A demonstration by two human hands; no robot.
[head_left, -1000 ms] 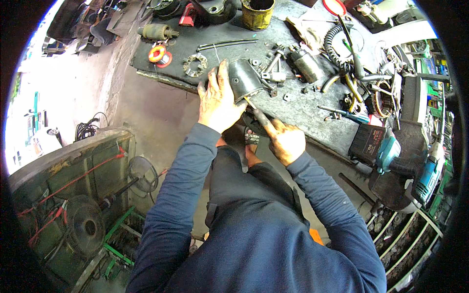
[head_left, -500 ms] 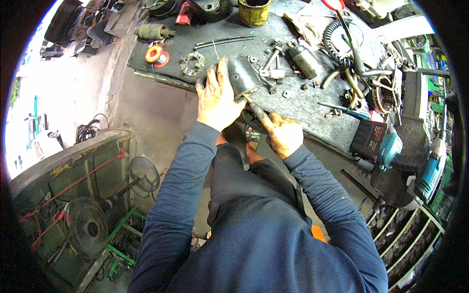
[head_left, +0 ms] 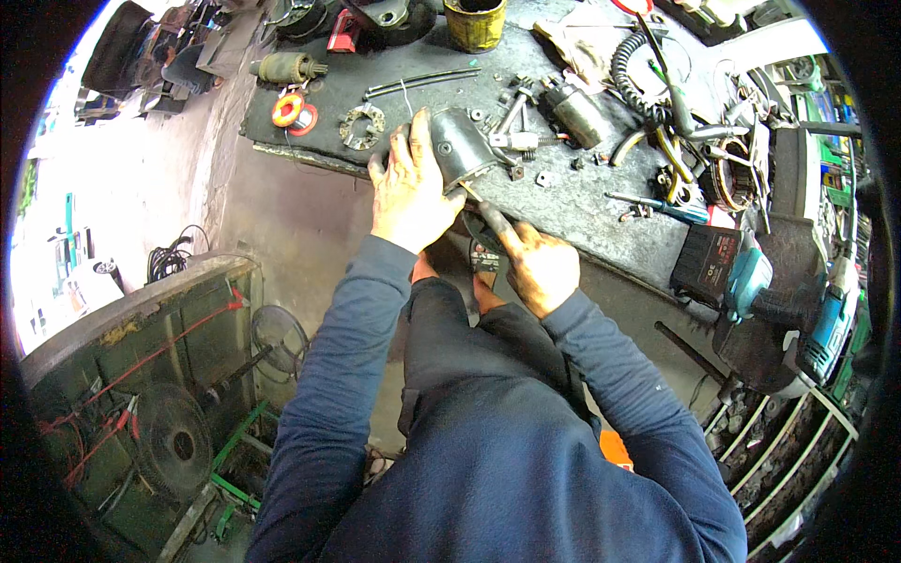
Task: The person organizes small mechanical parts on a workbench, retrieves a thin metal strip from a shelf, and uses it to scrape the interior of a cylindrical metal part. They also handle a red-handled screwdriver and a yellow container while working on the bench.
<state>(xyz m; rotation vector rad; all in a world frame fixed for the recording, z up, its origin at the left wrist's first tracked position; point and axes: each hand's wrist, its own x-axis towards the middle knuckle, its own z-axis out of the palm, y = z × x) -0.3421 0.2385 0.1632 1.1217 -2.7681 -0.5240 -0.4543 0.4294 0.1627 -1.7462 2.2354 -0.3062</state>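
A black cylindrical metal housing (head_left: 460,145), like a motor casing, lies at the bench's near edge. My left hand (head_left: 408,197) is wrapped against its left side, thumb toward the near open end. In my right hand (head_left: 544,269) is a thin stick-like tool with a tan tip (head_left: 472,192). The index finger stretches along it, and the tip is at the housing's near rim. Most of the tool is hidden by the fingers. A ring-shaped brush holder (head_left: 361,126) lies left of the housing, and a metal cylinder (head_left: 576,114) lies to its right.
On the workbench (head_left: 601,206) lie an armature (head_left: 288,68), a wire spool (head_left: 302,118), a yellow bucket (head_left: 475,23), a coiled cable (head_left: 627,80), a screwdriver (head_left: 662,207) and loose small parts. A teal power tool (head_left: 748,281) is at the right. A fan grille (head_left: 174,436) stands low at left.
The whole view has shifted slightly, so the bench things sit a little farther left. Both hands keep nearly the same hold on the housing and the tool.
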